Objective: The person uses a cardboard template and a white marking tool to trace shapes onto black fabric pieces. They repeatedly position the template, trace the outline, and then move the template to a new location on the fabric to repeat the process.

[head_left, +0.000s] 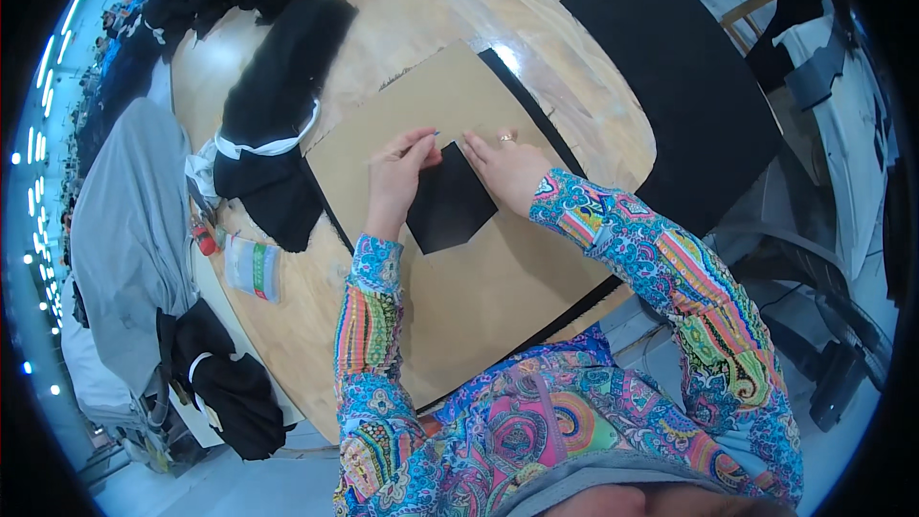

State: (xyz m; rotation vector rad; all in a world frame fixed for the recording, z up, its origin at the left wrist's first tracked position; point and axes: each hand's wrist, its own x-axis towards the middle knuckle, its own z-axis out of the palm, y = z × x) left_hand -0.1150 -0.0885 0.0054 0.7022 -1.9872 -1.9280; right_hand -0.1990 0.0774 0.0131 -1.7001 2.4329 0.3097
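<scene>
I see a round wooden table [287, 325]. On its far right side lies 1 large black fabric sheet [684, 86]. At the left, 1 bundle of black cloth [273, 134] is tied with a white strip [258, 146]. Near the left edge of the table rests a small clear packet [253, 268]. Beside the table, grey cloth [124, 220] hangs over something, and 1 more black bundle [225, 388] sits below it.

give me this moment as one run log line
left hand: on black fabric piece | right hand: on same piece | under it: brown cardboard sheet | surface: wooden table
</scene>
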